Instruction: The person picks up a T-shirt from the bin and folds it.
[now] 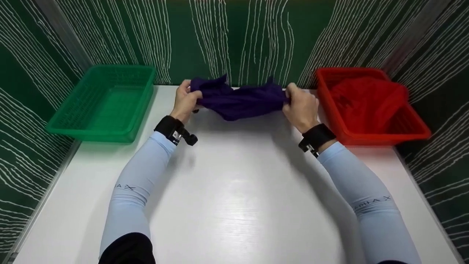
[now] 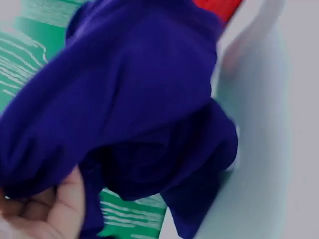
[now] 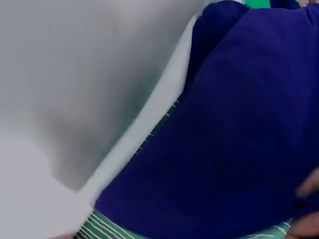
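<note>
A purple cloth (image 1: 242, 102) is stretched between both hands above the far part of the white table, its lower edge sagging. At its left end, my left hand (image 1: 185, 101) pinches the fabric between thumb and fingers. My right hand (image 1: 302, 106) grips the opposite end. In the left wrist view the cloth (image 2: 149, 74) hangs in loose folds, with the left hand (image 2: 60, 214) at the lower left. The right wrist view is mostly filled by the cloth (image 3: 229, 124); a few right fingertips (image 3: 309, 184) show at the edge. Whether it is a garment, I cannot tell.
A green basket (image 1: 126, 130) stands at the back left. A red basket (image 1: 381, 138) at the back right holds a crumpled red cloth (image 1: 370, 99). Behind the white table (image 1: 238, 183) rises a green wall (image 1: 234, 44) with white wavy lines.
</note>
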`<move>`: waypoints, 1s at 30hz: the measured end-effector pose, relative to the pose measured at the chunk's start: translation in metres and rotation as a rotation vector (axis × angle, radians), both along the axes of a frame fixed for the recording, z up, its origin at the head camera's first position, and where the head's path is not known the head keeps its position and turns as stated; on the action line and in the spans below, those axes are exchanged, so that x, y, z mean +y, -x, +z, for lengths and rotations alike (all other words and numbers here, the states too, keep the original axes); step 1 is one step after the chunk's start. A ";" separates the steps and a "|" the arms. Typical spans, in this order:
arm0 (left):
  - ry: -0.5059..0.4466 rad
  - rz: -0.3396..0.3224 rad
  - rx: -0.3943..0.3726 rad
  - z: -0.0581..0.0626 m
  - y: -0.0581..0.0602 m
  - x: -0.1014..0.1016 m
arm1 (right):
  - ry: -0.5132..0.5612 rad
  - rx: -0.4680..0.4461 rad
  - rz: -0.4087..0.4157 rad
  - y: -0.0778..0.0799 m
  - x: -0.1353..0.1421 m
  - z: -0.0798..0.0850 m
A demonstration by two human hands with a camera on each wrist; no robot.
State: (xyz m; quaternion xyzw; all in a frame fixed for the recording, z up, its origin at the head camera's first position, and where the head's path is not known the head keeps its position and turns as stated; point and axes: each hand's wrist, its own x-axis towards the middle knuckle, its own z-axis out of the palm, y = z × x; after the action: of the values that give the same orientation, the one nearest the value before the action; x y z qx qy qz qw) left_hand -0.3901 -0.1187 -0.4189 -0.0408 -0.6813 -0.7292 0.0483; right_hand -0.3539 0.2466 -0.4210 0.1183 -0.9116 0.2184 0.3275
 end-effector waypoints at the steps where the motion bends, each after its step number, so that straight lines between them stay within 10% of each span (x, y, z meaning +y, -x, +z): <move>1: 0.142 0.029 -0.012 -0.002 -0.002 -0.001 | -0.001 0.018 -0.010 0.000 0.002 0.001; 6: 1.191 0.030 -0.105 -0.023 -0.019 -0.008 | -0.129 -0.224 -0.038 0.002 0.027 -0.013; 9: 1.505 -0.081 -0.091 -0.031 -0.028 -0.008 | -0.288 -0.570 -0.016 -0.002 0.041 -0.024; 14: 1.489 0.023 0.014 -0.035 -0.024 -0.007 | -0.390 -0.969 0.085 -0.012 0.038 -0.029; 24: 1.263 0.040 -0.013 -0.036 -0.012 -0.033 | -0.427 -0.832 0.243 -0.011 0.001 -0.038; 30: 1.548 -0.036 -0.084 -0.024 -0.023 -0.044 | -0.321 -1.010 0.192 -0.012 -0.001 -0.044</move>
State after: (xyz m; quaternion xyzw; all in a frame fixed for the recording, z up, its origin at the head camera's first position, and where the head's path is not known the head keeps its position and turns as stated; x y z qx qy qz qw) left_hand -0.3673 -0.1630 -0.4430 -0.0463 -0.9973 -0.0472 -0.0315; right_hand -0.3417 0.2454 -0.4649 0.1299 -0.9627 0.1349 -0.1951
